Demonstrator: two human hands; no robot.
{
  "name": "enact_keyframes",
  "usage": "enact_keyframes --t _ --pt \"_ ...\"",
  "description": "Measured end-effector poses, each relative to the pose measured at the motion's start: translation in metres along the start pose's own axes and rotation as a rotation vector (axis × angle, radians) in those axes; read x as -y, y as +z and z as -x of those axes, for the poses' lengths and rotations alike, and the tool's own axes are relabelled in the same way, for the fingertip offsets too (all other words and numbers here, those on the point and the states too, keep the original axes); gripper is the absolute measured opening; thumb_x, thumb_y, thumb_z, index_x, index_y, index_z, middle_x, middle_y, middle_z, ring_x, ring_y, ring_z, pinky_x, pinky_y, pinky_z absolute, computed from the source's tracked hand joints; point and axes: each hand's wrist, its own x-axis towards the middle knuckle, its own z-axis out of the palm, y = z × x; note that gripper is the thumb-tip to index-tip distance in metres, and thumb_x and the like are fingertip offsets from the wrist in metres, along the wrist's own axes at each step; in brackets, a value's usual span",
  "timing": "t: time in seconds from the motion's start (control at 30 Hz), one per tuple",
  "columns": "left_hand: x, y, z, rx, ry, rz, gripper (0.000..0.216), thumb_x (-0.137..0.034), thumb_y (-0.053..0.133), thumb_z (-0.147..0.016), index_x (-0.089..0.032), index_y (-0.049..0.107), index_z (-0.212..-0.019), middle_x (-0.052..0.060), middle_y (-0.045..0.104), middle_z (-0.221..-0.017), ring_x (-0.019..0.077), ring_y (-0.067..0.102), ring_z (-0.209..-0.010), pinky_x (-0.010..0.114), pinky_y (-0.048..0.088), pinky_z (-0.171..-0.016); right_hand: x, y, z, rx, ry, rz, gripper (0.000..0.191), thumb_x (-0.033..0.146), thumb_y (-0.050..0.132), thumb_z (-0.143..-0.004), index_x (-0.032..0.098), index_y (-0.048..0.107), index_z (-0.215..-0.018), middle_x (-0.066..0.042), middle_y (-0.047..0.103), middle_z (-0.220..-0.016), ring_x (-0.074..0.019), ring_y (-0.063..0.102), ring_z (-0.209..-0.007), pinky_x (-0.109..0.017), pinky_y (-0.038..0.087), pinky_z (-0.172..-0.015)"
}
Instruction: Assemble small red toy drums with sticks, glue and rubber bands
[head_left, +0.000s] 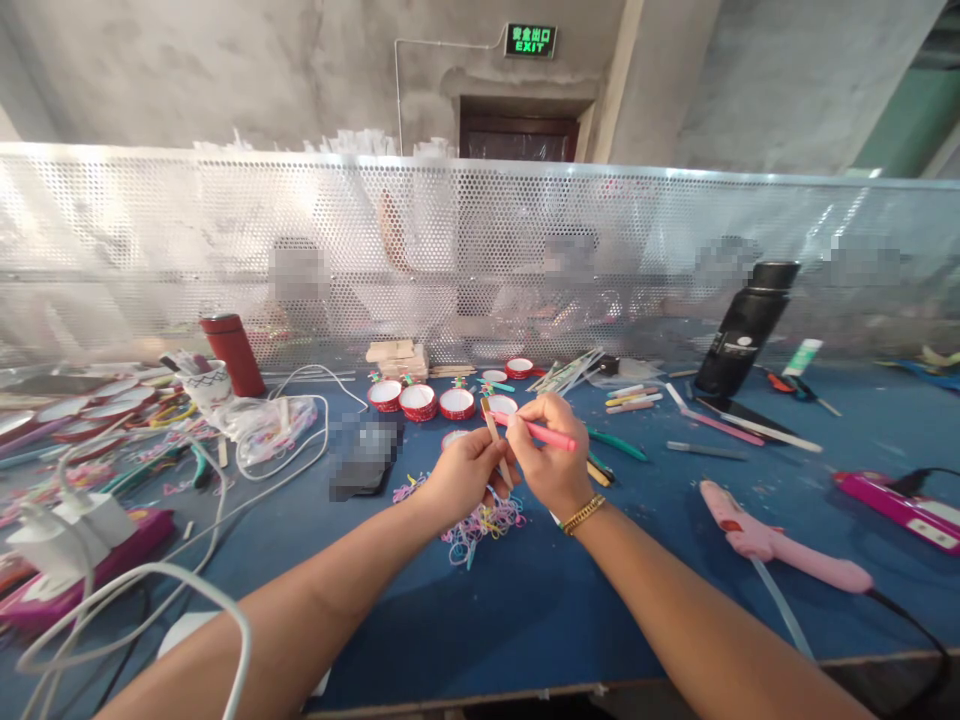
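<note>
Near the middle of the table, my left hand (466,472) pinches a flat wooden craft stick (493,428), held tilted with its upper end pointing away from me. My right hand (553,450) is closed round a pink marker (551,434), whose tip end meets the stick near its upper part. Below both hands lies a loose pile of coloured elastic bands (480,530). Just beyond them stand several small red drums with white tops, one drum (456,402) among them bearing a small colourful figure at its rim.
A pink glue gun (787,550) lies at the right, near a purple power strip (911,510). White cables (217,580) loop across the left side. A phone (366,455), a red flask (234,355), a tilted black bottle (742,335) and stacked wooden sticks (397,358) stand around; a perforated metal screen (480,250) closes the back.
</note>
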Motion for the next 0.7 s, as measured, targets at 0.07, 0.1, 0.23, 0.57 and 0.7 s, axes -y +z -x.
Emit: enact_keyframes --t 0.07,0.1,0.23,0.57,0.7 --pt "0.0002 -0.0009 -0.0006 -0.007 -0.002 0.011 0.024 -0.039 0.057 -0.089 -0.018 0.054 -0.077 0.000 0.063 -0.063 0.0080 0.055 -0.045 0.017 0.037 -0.038 -0.0011 -0.0004 -0.0002 -0.014 0.006 0.003 0.016 0.021 0.057 -0.084 0.023 0.049 -0.071 0.000 0.055 -0.070 -0.0196 0.053 -0.071 -0.035 0.043 -0.067" --pt "0.0003 -0.0013 -0.0009 -0.010 0.000 0.013 0.025 -0.040 0.057 -0.089 -0.018 0.054 -0.078 0.000 0.063 -0.063 0.0079 0.055 -0.045 0.017 0.037 -0.038 -0.0016 -0.0006 -0.0004 -0.020 0.012 0.001 0.016 0.021 0.057 -0.084 0.023 0.049 -0.071 0.000 0.055 -0.070 -0.0196 0.053 -0.071 -0.034 0.043 -0.066" --pt "-0.0004 -0.0015 -0.0015 -0.009 0.010 -0.003 0.025 -0.039 0.054 -0.090 -0.018 0.053 -0.078 0.000 0.063 -0.064 0.0078 0.055 -0.045 0.017 0.037 -0.038 -0.0014 -0.0005 -0.0006 -0.019 0.016 -0.019 0.015 0.022 0.057 -0.085 0.023 0.050 -0.072 0.000 0.056 -0.071 -0.0194 0.054 -0.072 -0.034 0.044 -0.067" --pt "-0.0012 -0.0005 0.0001 -0.010 0.012 -0.027 0.026 -0.041 0.056 -0.088 -0.018 0.053 -0.077 -0.001 0.061 -0.062 0.0077 0.054 -0.044 0.016 0.035 -0.037 -0.0002 0.0006 0.0001 0.015 0.002 -0.006 0.013 0.020 0.058 -0.083 0.023 0.051 -0.073 -0.001 0.058 -0.073 -0.0196 0.055 -0.073 -0.034 0.044 -0.068" --pt "-0.0004 -0.0017 -0.0008 -0.016 0.004 -0.030 0.024 -0.039 0.052 -0.090 -0.018 0.053 -0.078 0.000 0.062 -0.064 0.0075 0.054 -0.045 0.016 0.036 -0.038 -0.0023 -0.0002 -0.0009 -0.015 0.001 0.014 0.016 0.021 0.058 -0.084 0.024 0.049 -0.071 0.000 0.056 -0.070 -0.0195 0.054 -0.071 -0.035 0.043 -0.067"
